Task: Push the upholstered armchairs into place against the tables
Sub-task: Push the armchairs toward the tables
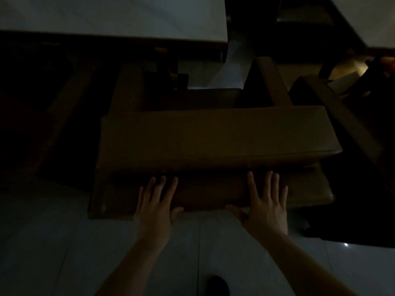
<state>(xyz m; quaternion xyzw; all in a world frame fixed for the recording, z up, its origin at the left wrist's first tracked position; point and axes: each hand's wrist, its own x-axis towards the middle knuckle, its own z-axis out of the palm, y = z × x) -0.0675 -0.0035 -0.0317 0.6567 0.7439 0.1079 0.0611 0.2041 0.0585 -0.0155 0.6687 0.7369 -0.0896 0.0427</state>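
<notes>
Armchair (218,135): on the floor, front toward the desk (111,16) near edge, not yet tucked in.
Neighbouring chair (342,116): close alongside; a skewed push could snag it.
Grip: left hand (155,207) and right hand (266,205) flat, open, pressing the backrest; palms may slip.

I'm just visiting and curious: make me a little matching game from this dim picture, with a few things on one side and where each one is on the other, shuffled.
Things:
1. left hand
2. right hand
3. table
4. armchair

Places:
A. top of the view, beyond the chair
B. flat on the chair back, nearer its right end
C. middle of the view, between the hands and the table
D. flat on the chair back, left of the other hand

Pairs: 1-D, 2-B, 3-A, 4-C
</notes>
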